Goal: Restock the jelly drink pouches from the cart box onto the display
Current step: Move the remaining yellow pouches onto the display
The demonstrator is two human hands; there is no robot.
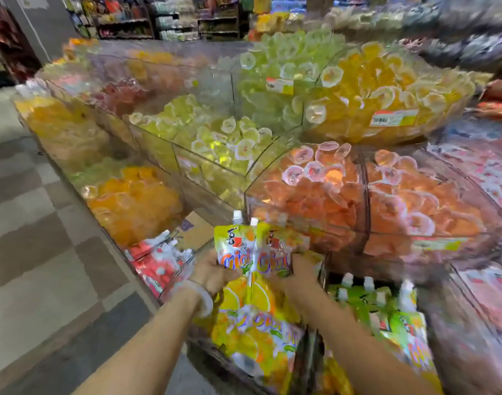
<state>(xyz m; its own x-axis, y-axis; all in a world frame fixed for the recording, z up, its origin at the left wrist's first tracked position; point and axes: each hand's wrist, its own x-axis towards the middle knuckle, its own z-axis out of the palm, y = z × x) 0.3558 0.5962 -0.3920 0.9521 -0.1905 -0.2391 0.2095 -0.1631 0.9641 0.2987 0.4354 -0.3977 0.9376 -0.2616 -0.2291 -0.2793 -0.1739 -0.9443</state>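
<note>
Below blurred bins, hands (215,270) gripping pouches (235,246), fingers partly hidden

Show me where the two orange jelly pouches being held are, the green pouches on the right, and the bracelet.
orange jelly pouches (238,252), head view, printed front of the left pouch.
green pouches (398,317), head view, front of a pouch in the row.
bracelet (200,295), head view, band on the left wrist.

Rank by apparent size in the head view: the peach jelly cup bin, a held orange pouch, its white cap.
1. Peach jelly cup bin
2. Orange pouch in the left hand, though it is nearer the camera
3. White cap
</note>
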